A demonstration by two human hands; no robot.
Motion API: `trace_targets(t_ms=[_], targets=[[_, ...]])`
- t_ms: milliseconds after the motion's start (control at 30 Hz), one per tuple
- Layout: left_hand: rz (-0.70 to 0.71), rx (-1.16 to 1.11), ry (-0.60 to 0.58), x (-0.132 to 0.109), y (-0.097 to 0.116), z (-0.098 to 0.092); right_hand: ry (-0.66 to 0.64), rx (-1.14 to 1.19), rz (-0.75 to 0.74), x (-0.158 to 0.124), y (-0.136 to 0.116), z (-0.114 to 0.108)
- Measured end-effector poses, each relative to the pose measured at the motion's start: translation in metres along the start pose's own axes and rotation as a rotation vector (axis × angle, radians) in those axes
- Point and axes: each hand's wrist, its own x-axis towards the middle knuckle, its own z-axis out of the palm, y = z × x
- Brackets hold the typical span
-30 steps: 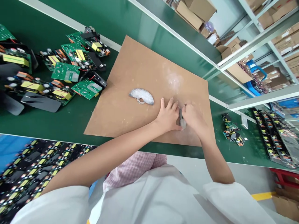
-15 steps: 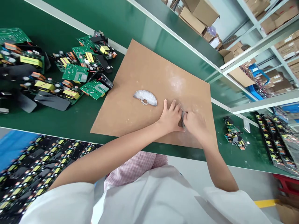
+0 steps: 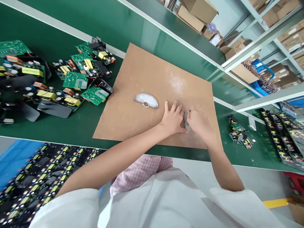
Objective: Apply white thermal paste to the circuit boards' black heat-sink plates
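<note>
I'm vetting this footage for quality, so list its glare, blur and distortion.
Head view: pale sheen streaks the green panel; head view: a whitish patch on the brown board could be glare or residue, I can't tell; head view: the right hand looks softer than the left hand; head view: circuit boards at the left edge look stretched.

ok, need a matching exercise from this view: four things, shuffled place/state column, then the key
Column 1
1. Left hand
2. Right hand
3. Half-disc
4. Sheet

Column 2
A. Brown, flat on the green bench
B. Fingers curled, gray piece at its left
C. Pale gray, lying untouched, left of both hands
D. Fingers spread, gray piece at its right

Pairs: 1-D, 2-B, 3-C, 4-A
</note>
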Motion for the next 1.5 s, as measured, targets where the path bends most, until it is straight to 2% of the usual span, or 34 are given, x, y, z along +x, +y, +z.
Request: trace_targets(t_ms=[100, 267, 433, 600, 800, 967, 1133, 1300, 1433, 1500], targets=[[0.003, 0.005, -0.022, 0.000, 0.000, 0.000, -0.062, -0.003, 0.002, -0.005, 0.002, 0.001], [0.010, 0.009, 0.022, 0.000, -0.001, 0.002, 0.031, -0.005, 0.017, 0.003, 0.001, -0.001], [0.013, 0.005, 0.002, 0.000, -0.001, 0.000, -0.040, 0.021, -0.001, -0.006, 0.005, 0.003], [0.015, -0.014, 0.014, 0.001, -0.002, 0.001, 0.034, 0.057, 0.018, 0.000, 0.002, -0.001], [0.012, -0.010, -0.011, 0.003, -0.001, 0.001, -0.073, 0.076, 0.010, -0.006, 0.004, 0.000], [0.011, -0.001, 0.015, 0.003, -0.001, 0.001, 0.024, 0.133, -0.004, 0.002, 0.006, -0.001], [0.019, 0.001, 0.002, 0.002, -0.002, 0.001, -0.072, 0.144, -0.007, -0.003, 0.007, -0.001], [0.015, -0.001, 0.032, 0.002, -0.002, 0.002, 0.040, 0.130, -0.031, 0.002, 0.008, -0.001], [0.009, 0.000, 0.017, 0.002, -0.002, 0.002, -0.066, 0.147, -0.021, -0.005, 0.011, 0.001], [0.014, 0.002, 0.019, 0.002, -0.002, 0.002, -0.058, 0.158, 0.003, -0.003, 0.011, 0.002]])
